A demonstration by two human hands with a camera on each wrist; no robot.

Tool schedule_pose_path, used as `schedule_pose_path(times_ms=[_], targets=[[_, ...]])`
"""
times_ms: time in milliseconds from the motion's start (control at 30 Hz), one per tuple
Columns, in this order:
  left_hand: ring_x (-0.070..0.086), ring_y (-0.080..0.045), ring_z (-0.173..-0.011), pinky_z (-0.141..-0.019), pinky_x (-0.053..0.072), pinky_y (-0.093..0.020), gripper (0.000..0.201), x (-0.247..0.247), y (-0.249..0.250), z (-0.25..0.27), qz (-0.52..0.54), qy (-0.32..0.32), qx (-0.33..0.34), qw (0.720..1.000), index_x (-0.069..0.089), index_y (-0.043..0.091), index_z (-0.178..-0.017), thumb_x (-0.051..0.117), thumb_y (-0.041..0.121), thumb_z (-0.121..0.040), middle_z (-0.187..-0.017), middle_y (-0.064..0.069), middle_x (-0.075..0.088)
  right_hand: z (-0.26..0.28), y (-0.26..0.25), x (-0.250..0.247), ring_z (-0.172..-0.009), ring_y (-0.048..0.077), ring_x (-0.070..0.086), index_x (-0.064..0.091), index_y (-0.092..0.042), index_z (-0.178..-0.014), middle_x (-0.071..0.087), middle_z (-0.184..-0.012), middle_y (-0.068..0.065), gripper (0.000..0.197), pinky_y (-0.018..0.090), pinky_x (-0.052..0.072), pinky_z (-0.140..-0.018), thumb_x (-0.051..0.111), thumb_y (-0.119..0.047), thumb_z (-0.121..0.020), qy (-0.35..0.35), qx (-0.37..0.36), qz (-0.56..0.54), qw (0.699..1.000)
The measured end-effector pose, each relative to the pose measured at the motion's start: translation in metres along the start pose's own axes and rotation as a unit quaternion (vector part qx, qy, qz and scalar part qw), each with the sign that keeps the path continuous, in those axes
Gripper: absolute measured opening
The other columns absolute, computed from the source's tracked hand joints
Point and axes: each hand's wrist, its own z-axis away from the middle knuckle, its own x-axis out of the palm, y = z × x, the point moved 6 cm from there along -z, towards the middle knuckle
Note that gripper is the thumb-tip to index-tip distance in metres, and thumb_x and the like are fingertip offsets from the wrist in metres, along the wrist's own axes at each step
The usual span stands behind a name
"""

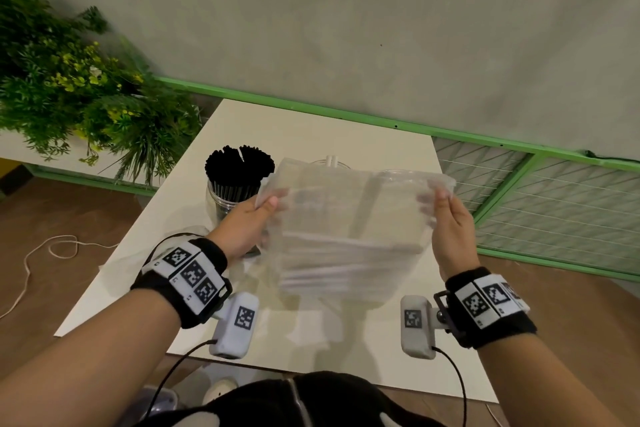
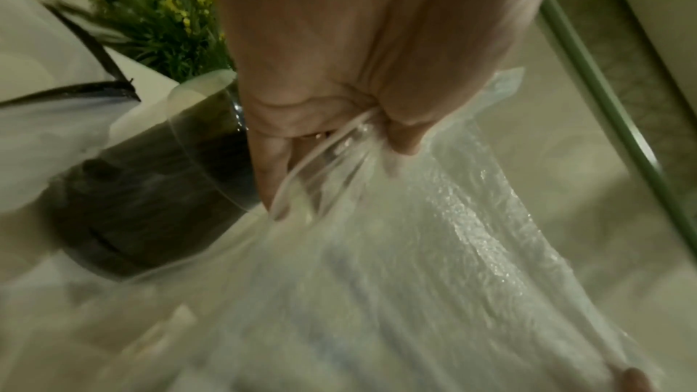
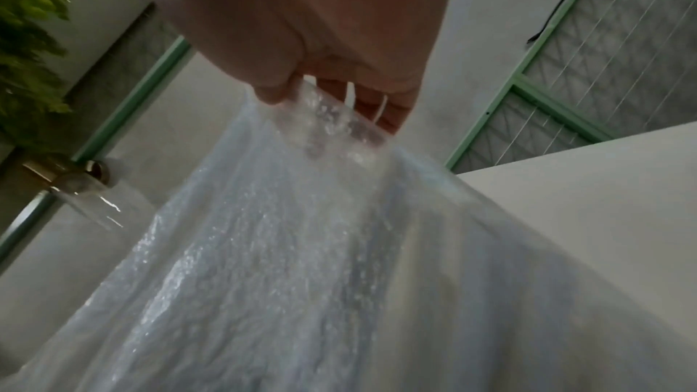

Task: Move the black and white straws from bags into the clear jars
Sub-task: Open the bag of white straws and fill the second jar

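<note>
Now both hands pinch the clear bag (image 1: 349, 218) of white straws (image 1: 346, 270) above the table (image 1: 346, 128), left hand (image 1: 247, 224) and right hand (image 1: 450, 222) gripping its upper corners, jar of black straws (image 1: 235, 180) just beyond the left hand

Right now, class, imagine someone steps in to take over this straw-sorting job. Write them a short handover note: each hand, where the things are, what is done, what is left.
Left hand: pinches the top left corner of the clear plastic bag.
Right hand: pinches the top right corner; the bag hangs stretched between both hands above the white table.
White straws: lie crosswise in the bottom of the bag.
Jar of black straws: stands at the left of the table, already full.
Second clear jar: behind the bag, mostly hidden; a couple of white straw tips show at its mouth.
Done: the black straws.
Left: get the white straws out of the bag into the second jar.
</note>
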Motion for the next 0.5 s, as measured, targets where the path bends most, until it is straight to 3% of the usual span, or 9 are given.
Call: schedule_pose_path(times_ms=[33, 133, 200, 267, 367, 500], targets=[[0.064, 0.003, -0.074, -0.078, 0.050, -0.040, 0.026, 0.000, 0.000, -0.001, -0.002, 0.003, 0.000, 1.000, 0.057, 0.036, -0.115, 0.036, 0.028, -0.102, -0.126, -0.004, 0.061, 0.000, -0.001, 0.000, -0.106, 0.021, 0.062, 0.060, -0.033, -0.112, 0.068, -0.107, 0.000, 0.026, 0.043, 0.047, -0.100, 0.036, -0.033, -0.104, 0.004, -0.005, 0.001, 1.000], [0.064, -0.011, -0.103, -0.095, 0.046, -0.044, 0.028, -0.001, 0.004, 0.000, 0.003, 0.002, 0.013, 1.000, 0.058, 0.042, -0.112, 0.034, 0.032, -0.102, -0.121, 0.001, 0.064, -0.001, -0.010, -0.003, -0.104, 0.017, 0.062, 0.061, -0.035, -0.109, 0.068, -0.108, 0.001, 0.027, 0.032, 0.048, -0.094, 0.034, -0.032, -0.104, 0.027, -0.041, -0.006, 0.999], [0.063, -0.017, -0.107, -0.099, 0.045, -0.044, 0.027, -0.003, 0.003, 0.001, -0.001, -0.003, 0.007, 1.000, 0.059, 0.042, -0.110, 0.035, 0.033, -0.101, -0.120, 0.000, 0.065, -0.003, -0.007, -0.003, -0.101, 0.013, 0.061, 0.062, -0.036, -0.106, 0.068, -0.106, -0.003, 0.026, 0.033, 0.048, -0.092, 0.037, -0.033, -0.104, 0.020, -0.023, 0.002, 1.000], [0.063, -0.018, -0.108, -0.098, 0.047, -0.038, 0.027, -0.003, 0.004, 0.000, 0.002, 0.002, 0.010, 1.000, 0.059, 0.037, -0.111, 0.035, 0.031, -0.102, -0.119, -0.003, 0.065, -0.004, -0.007, -0.005, -0.098, 0.012, 0.061, 0.064, -0.034, -0.105, 0.068, -0.104, -0.006, 0.026, 0.035, 0.048, -0.089, 0.039, -0.035, -0.103, 0.025, -0.031, 0.014, 0.999], [0.064, -0.015, -0.104, -0.091, 0.049, -0.029, 0.029, -0.004, 0.012, -0.001, 0.006, 0.010, 0.032, 0.999, 0.060, 0.030, -0.116, 0.035, 0.030, -0.102, -0.113, 0.000, 0.067, -0.005, -0.018, -0.010, -0.093, 0.011, 0.058, 0.063, -0.023, -0.107, 0.065, -0.102, 0.000, 0.028, 0.029, 0.046, -0.083, 0.036, -0.032, -0.104, 0.049, -0.083, 0.025, 0.995], [0.063, -0.022, -0.108, -0.092, 0.048, -0.032, 0.025, -0.006, 0.002, -0.003, -0.013, 0.007, -0.007, 1.000, 0.063, 0.018, -0.110, 0.040, 0.023, -0.101, -0.104, -0.001, 0.068, -0.011, -0.006, -0.010, -0.079, 0.012, 0.049, 0.061, -0.031, -0.081, 0.055, -0.087, 0.003, 0.029, 0.035, 0.042, -0.077, 0.042, -0.031, -0.103, 0.042, -0.055, 0.090, 0.994]])
